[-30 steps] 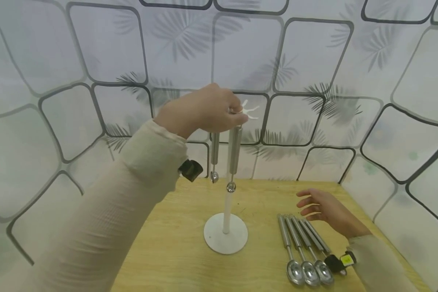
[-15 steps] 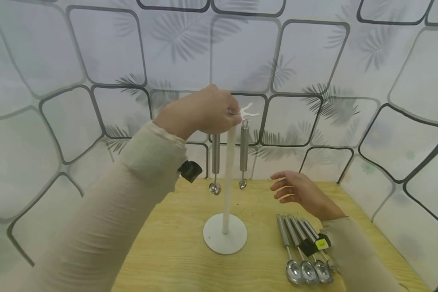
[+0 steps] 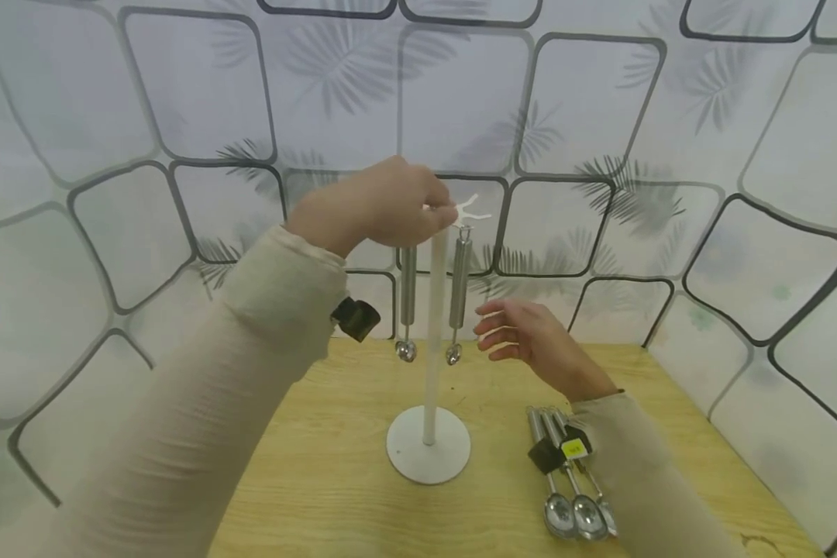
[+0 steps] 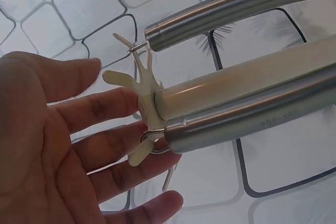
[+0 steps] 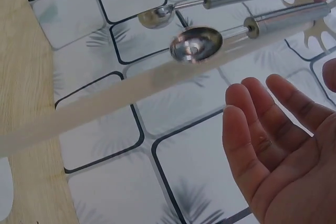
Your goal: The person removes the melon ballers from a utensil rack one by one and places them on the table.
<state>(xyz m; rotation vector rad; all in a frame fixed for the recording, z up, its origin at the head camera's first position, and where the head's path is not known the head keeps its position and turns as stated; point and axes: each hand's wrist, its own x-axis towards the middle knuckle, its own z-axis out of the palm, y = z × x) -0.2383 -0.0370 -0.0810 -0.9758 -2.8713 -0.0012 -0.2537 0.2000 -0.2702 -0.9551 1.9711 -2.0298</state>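
Observation:
A white stand with a branched hook top carries two steel melon ballers. Their rings hang on its prongs, one baller left of the post and the other right of it. My left hand is at the hook top. In the left wrist view its fingers lie extended at the prongs, with the thumb apart. My right hand hovers just right of the right-hand baller, its fingers loosely spread around nothing. A small hole shows in one bowl in the right wrist view.
Several steel scoops with long tubular handles lie side by side on the wooden table, partly hidden under my right forearm. The stand's round white base rests mid-table. Patterned cloth walls enclose the back and sides.
My right hand has moved left and up, from above the lying scoops to beside the stand. The hanging ballers have shifted around the post, while my left hand stays at the top.

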